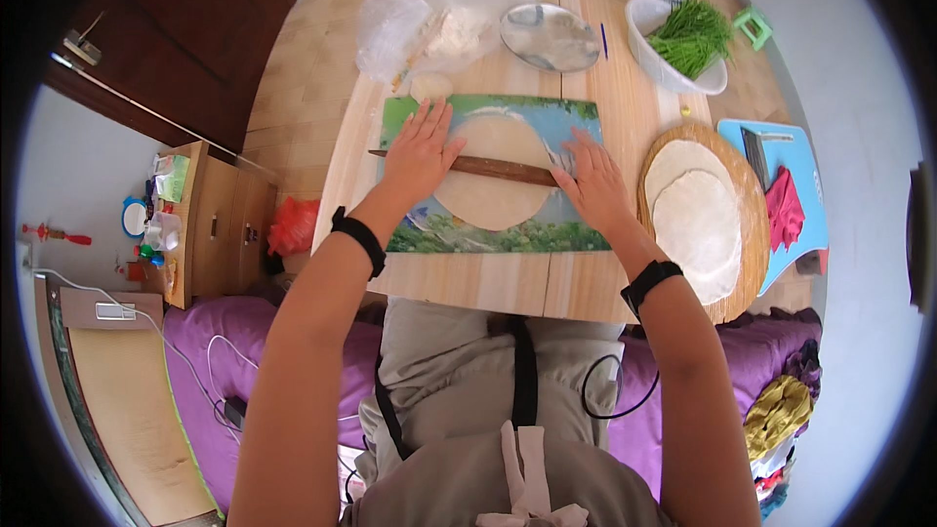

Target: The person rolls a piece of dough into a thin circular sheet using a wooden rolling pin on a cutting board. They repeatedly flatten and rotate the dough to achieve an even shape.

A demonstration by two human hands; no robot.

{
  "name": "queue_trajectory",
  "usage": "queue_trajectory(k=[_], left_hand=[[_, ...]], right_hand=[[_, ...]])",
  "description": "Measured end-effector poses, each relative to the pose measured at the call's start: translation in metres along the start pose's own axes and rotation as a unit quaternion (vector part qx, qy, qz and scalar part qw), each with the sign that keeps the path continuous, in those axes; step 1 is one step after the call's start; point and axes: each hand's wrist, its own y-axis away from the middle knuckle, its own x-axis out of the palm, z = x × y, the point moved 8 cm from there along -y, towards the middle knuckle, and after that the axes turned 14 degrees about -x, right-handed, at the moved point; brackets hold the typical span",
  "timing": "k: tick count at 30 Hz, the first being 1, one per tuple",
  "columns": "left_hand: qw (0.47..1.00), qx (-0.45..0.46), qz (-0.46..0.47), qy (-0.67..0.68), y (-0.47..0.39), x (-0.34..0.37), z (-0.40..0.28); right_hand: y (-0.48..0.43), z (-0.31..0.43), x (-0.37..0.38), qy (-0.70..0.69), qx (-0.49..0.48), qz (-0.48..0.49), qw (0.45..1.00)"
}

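A dark wooden rolling pin with tapered ends lies across a round sheet of dough. Under the dough is a glossy board printed with a landscape. My left hand rests palm down over the pin's left part, fingers stretched forward; the pin's left tip pokes out beyond it. Over the right end lies my right hand, its fingers spread and its thumb by the pin; that tip is hidden. Neither hand's fingers wrap around the pin. A small round dough piece sits just beyond my left fingertips.
At right, a round wooden board bears two overlapping dough sheets. Beyond are a plastic bag of flour, a round metal tray and a white basin of green stalks. The wooden table ends near my lap.
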Motion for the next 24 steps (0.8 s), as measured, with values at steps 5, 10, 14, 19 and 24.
queue_trajectory(k=[5, 10, 14, 19, 24], left_hand=[[0.992, 0.044, 0.118, 0.017, 0.066, -0.006, -0.004], [0.994, 0.068, 0.087, 0.016, 0.063, -0.015, -0.008], [0.999, 0.025, 0.009, -0.02, -0.012, 0.006, -0.008], [0.999, 0.019, -0.041, -0.008, -0.022, 0.005, -0.013], [0.992, 0.024, 0.118, 0.031, 0.042, 0.007, -0.024]], right_hand=[[0.031, 0.03, 0.002, 0.003, -0.001, 0.077, 0.997], [0.012, 0.023, 0.002, 0.021, -0.007, 0.093, 0.995], [-0.025, -0.037, 0.016, 0.068, 0.064, 0.021, 0.995], [-0.037, -0.054, 0.016, 0.064, 0.104, 0.024, 0.992], [0.023, -0.009, 0.017, 0.036, 0.043, 0.095, 0.994]])
